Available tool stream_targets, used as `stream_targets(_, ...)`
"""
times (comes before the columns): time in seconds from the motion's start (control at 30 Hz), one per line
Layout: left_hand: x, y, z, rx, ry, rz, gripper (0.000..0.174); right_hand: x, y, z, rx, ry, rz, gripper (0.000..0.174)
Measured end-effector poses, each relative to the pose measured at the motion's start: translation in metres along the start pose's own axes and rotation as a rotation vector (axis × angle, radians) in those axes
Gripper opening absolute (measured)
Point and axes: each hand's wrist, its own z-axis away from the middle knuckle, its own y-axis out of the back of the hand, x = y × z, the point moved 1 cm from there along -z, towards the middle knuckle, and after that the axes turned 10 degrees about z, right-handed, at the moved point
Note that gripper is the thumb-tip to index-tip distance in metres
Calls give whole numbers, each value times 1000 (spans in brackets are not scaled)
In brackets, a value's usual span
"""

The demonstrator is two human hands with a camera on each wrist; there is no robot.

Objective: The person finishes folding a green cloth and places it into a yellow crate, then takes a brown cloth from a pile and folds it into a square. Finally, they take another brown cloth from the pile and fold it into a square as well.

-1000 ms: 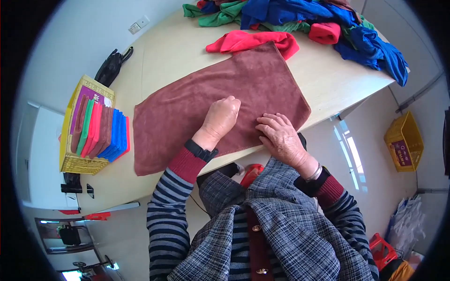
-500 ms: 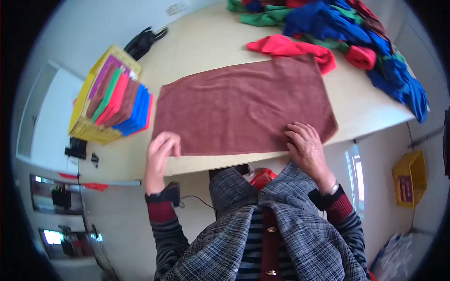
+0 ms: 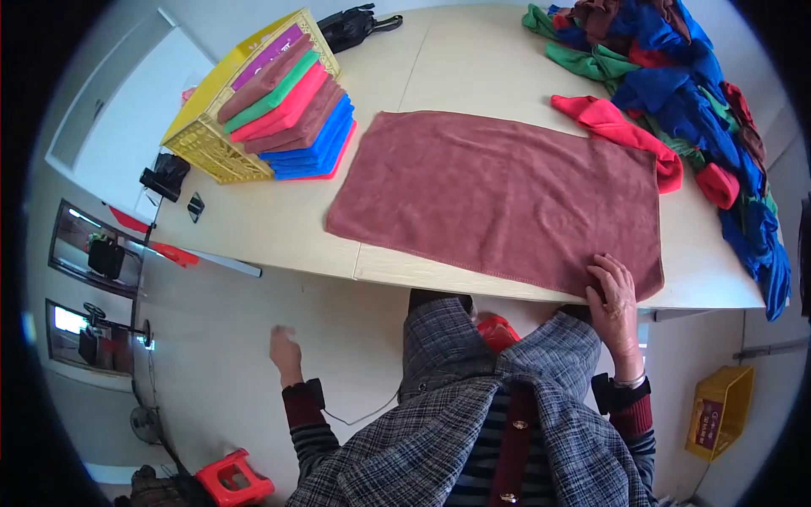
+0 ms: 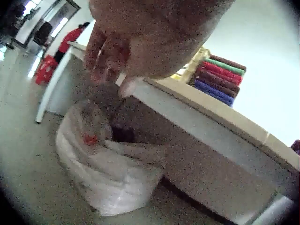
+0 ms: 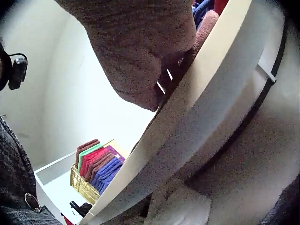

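Note:
A brown towel [image 3: 498, 194] lies spread over the table, its near edge close to the table's front edge. On its near right corner rests my right hand [image 3: 615, 308], fingers lying relaxed on the cloth. In the right wrist view, that hand [image 5: 140, 51] is dark against the table edge. My left hand [image 3: 285, 355], blurred, hangs off the table over the floor. Seen from the left wrist, this hand [image 4: 140, 42] has loosely bent fingers and nothing in them. A red towel [image 3: 621, 131] lies crumpled against the brown towel's far right corner.
A yellow basket [image 3: 203, 139] on the left holds folded towels [image 3: 287, 110] in brown, green, red and blue. Loose blue, green and red towels [image 3: 676, 110] pile up on the right. A black bag [image 3: 351, 29] lies at the back. A white sack [image 4: 112, 173] stands below the table.
My left hand has come off the brown towel, moving left and back past the table edge. My right hand stays on the towel's right part. The head view has turned left.

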Motion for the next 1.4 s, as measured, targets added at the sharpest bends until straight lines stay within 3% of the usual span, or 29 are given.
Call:
stream_targets(0.07, 63, 23, -56, -116, 346, 12, 9, 0, 1, 0, -13, -4, 1, 34)
stream_targets(0.13, 114, 34, -101, 124, 235, 388, 8, -4, 6, 1, -10, -11, -8, 34)
stream_targets(0.23, 176, 21, -161, 201, 36, 550, 16, -8, 7, 5, 8, 0, -16, 36)
stream_targets(0.33, 215, -1, -203, 217, -240, 264, 16, -1, 13, 12, 29, -11, -7, 37)
stream_targets(0.43, 212, -38, -217, 85, -244, 180, 17, 11, 17, 17, 53, -66, -10, 37)
stream_targets(0.5, 204, -54, -224, 21, -251, 137, 18, 34, 24, 24, 234, -261, 39, 36)
stream_targets(0.53, 198, -59, -227, -63, -185, 254, 19, 45, 28, 28, 324, -357, 65, 36)
stream_targets(0.6, 188, -69, -225, -238, -45, 481, 22, 65, 28, 33, 303, -441, 98, 36)
stream_targets(0.67, 181, -69, -220, -234, -16, 550, 22, 79, 27, 37, 245, -580, 138, 38)
stream_targets(0.77, 173, -66, -211, -221, 61, 669, 21, 66, 23, 32, 250, -534, 59, 34)
stream_targets(0.83, 166, -66, -199, -190, 181, 940, 19, 64, 19, 32, 243, -508, 10, 33)
stream_targets(0.93, 156, -60, -190, -161, 239, 1078, 16, 67, 8, 30, 367, -614, -626, 28)
stream_targets(1.07, 164, -43, -182, -161, 281, 1106, 11, 87, 23, 24, 403, -652, -946, 27)
stream_targets(1.2, 177, -30, -182, -201, 378, 1102, 18, 93, 39, 29, 388, -782, -1075, 31)
stream_targets(1.4, 170, -28, -175, -191, 430, 1175, 24, 82, 40, 52, 278, -837, -950, 37)
